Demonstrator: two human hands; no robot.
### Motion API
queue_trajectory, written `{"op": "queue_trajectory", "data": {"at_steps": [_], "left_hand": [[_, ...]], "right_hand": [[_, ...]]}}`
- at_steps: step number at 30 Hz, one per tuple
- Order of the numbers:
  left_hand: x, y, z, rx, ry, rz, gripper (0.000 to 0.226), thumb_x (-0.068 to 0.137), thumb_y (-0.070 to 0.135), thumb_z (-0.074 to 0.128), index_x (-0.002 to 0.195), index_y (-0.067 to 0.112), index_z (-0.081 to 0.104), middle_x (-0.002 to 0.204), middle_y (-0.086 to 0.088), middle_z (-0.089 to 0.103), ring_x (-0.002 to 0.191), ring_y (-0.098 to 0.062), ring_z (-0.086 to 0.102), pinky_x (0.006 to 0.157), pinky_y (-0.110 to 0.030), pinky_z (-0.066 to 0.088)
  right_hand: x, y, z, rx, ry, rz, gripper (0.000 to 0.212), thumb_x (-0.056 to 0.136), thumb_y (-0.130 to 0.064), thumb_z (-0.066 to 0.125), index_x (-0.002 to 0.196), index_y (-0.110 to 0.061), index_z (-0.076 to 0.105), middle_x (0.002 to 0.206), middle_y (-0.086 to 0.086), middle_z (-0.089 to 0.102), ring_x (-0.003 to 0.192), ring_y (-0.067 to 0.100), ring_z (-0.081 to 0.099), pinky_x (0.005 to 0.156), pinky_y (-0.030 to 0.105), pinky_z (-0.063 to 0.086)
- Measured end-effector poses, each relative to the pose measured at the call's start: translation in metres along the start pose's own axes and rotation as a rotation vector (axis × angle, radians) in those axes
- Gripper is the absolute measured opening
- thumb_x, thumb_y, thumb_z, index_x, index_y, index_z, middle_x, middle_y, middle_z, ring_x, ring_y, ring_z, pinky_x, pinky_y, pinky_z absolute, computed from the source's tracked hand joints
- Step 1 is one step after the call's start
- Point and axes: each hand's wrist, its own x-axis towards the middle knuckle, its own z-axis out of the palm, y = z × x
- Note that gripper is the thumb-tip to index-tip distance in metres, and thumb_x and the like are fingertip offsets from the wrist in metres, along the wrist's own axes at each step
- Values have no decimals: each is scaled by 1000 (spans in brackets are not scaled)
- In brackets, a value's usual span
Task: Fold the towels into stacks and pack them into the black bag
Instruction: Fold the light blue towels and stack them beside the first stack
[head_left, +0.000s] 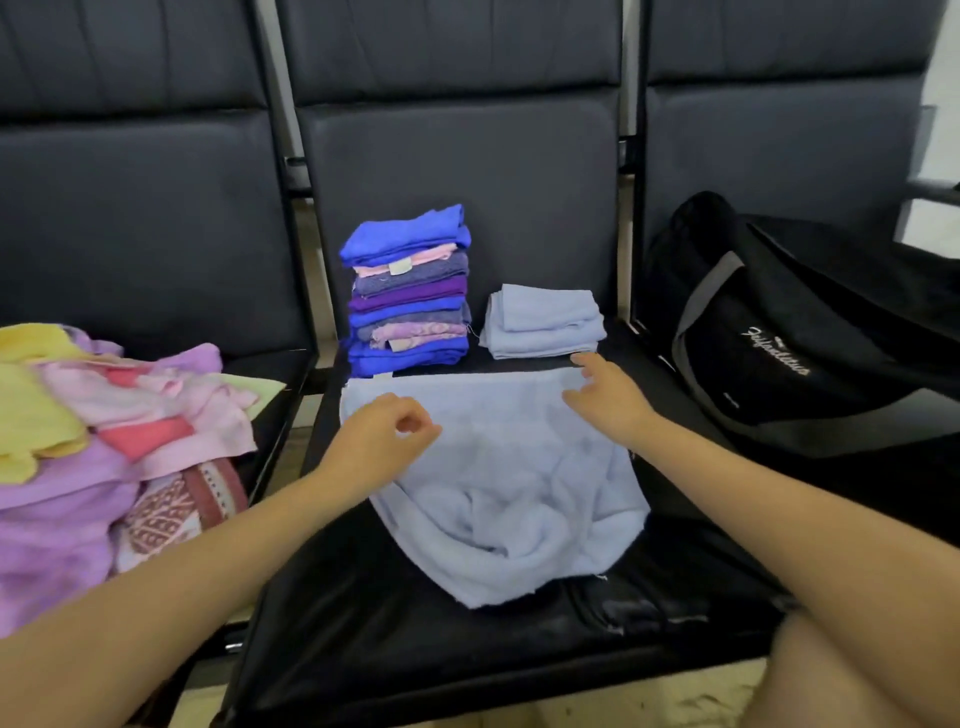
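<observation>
Pale-blue towel (498, 478) lies spread on the seat (363, 613) for folding, left hand (382, 434) loosely curled, right hand (602, 397) open, both empty, bag (779, 353) at 2 o'clock.

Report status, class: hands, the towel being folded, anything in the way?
Left hand and right hand empty, over light blue towel. Towel spread on middle seat, near edge rumpled, unfolded. Nothing in the way; black bag on seat to the right.

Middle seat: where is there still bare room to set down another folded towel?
Bare patches: right of the light blue stack, toward the black bag, and the front edge below the spread towel. Crowded: the tall stack at back, the loose pile on the left seat.
</observation>
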Motion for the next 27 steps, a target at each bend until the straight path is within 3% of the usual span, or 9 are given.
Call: {"op": "queue_trajectory", "data": {"at_steps": [3, 6, 8, 11, 15, 18, 20, 24, 27], "left_hand": [[-39, 30, -2, -6, -342, 117, 24, 90, 30, 61, 69, 22, 67, 73, 10, 67, 72, -7, 59, 73, -21, 47], [-71, 47, 3, 63, -503, 131, 42, 95, 36, 50, 60, 16, 53, 62, 3, 56, 60, -4, 46, 63, -20, 38], [-89, 56, 4, 77, -509, 132, 49, 93, 52, 43, 68, 11, 52, 71, -7, 56, 63, -7, 45, 64, -23, 38], [-111, 69, -1, 136, -453, 165, 50, 79, 72, 47, 103, 29, 58, 100, 14, 61, 89, -1, 55, 81, -24, 45], [-124, 75, 6, 345, -279, 316, 47, 87, 51, 57, 125, 32, 39, 121, 17, 52, 102, -9, 56, 77, -24, 41], [-111, 71, 4, 118, -107, 179, 15, 96, 40, 49, 103, 27, 53, 88, 9, 61, 76, -11, 54, 65, -26, 35], [-98, 65, -3, -85, 31, 30, 25, 99, 32, 46, 80, 20, 58, 74, 6, 59, 72, -13, 52, 65, -28, 33], [-76, 40, -25, -411, 239, -449, 32, 101, 27, 41, 92, 6, 62, 94, -10, 60, 88, -26, 53, 73, -31, 40], [-70, 6, -32, -72, -20, -599, 25, 99, 21, 41, 108, 4, 59, 113, -13, 61, 102, -28, 57, 81, -30, 41]], "right_hand": [[-26, -4, -12, 77, -74, -17, 14, 90, -15, 59, 102, -12, 66, 97, 3, 64, 85, 17, 59, 69, 24, 43], [-56, -15, -27, 40, -233, 54, 27, 93, -21, 54, 71, -8, 63, 68, 2, 64, 57, 13, 58, 55, 21, 47], [-75, -17, -31, -90, -398, 97, 39, 96, -27, 49, 66, -7, 64, 66, 5, 65, 55, 14, 58, 58, 24, 51], [-94, -8, -35, -301, -608, 58, 39, 86, -35, 51, 68, -5, 67, 70, 5, 62, 65, 18, 53, 70, 33, 49], [-108, 4, -39, -294, -675, -109, 29, 80, -38, 54, 73, -10, 55, 72, -6, 46, 69, 10, 41, 70, 31, 36], [-116, 12, -38, -294, -665, -191, 25, 90, -31, 61, 69, -19, 53, 69, -9, 42, 66, 7, 39, 68, 25, 35], [-115, 18, -40, -283, -578, -185, 22, 88, -26, 64, 70, -20, 53, 69, -9, 43, 66, 9, 39, 67, 25, 34], [-110, 23, -48, -346, -517, -138, 19, 84, -17, 64, 66, -18, 55, 63, -9, 46, 60, 7, 39, 59, 19, 33], [-108, 23, -60, -403, -522, -91, 21, 82, -18, 65, 64, -24, 54, 64, -10, 50, 59, 5, 43, 59, 17, 36]]}}
